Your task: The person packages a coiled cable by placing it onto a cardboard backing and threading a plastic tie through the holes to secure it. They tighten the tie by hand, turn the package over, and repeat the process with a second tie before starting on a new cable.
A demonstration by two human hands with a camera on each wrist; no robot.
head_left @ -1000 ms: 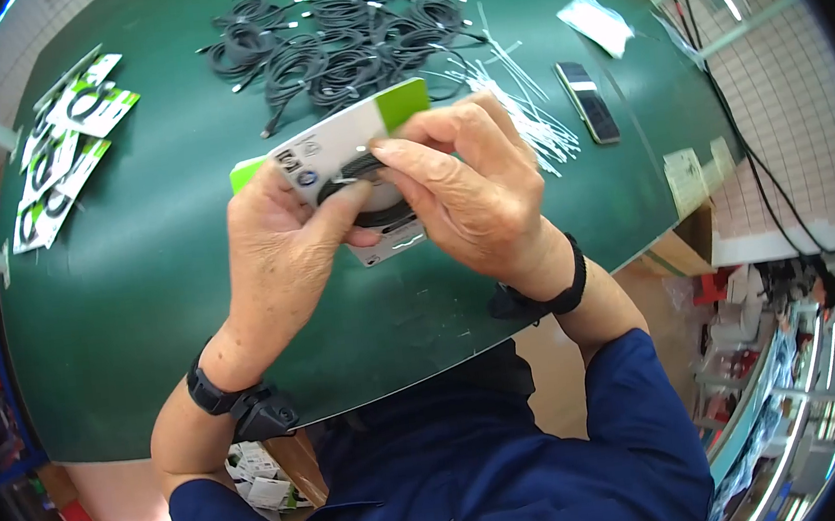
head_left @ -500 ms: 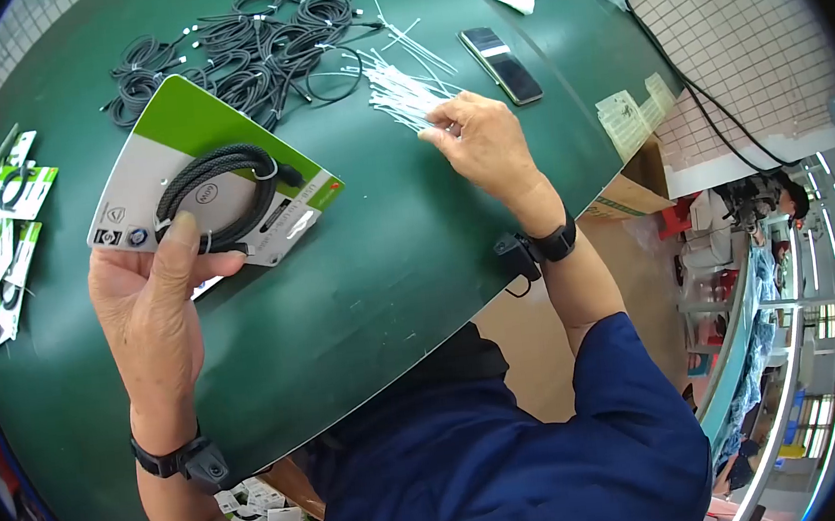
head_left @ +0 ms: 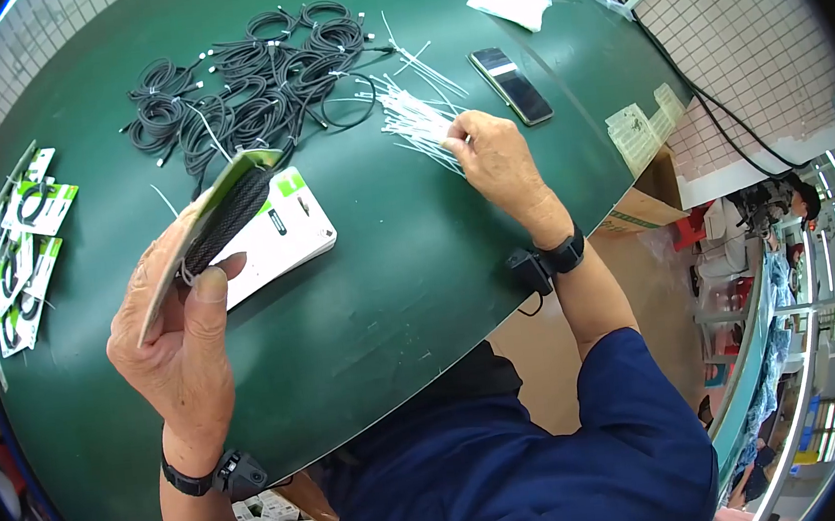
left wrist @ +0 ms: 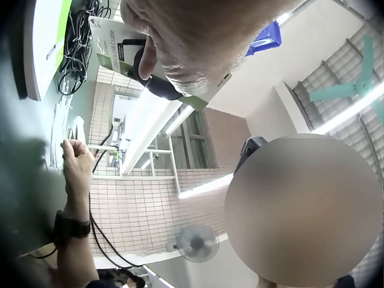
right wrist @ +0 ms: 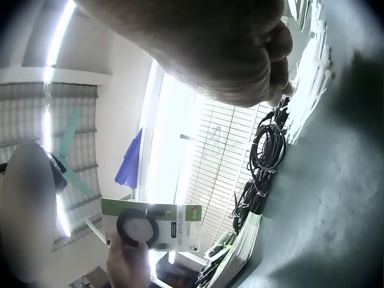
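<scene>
With my left hand [head_left: 175, 334] clamped on the cable card [head_left: 202, 233] at centre left, my right hand [head_left: 495, 158] pinched at the white zip ties [head_left: 414, 120] upper centre, so next I needed, I judged, one tie drawn free.

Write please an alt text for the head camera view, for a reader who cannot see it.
A person's left hand holds up a card with a coiled black cable on it, over a green table. The right hand reaches into a pile of white zip ties. Behind lie loose black cables and a phone.
</scene>
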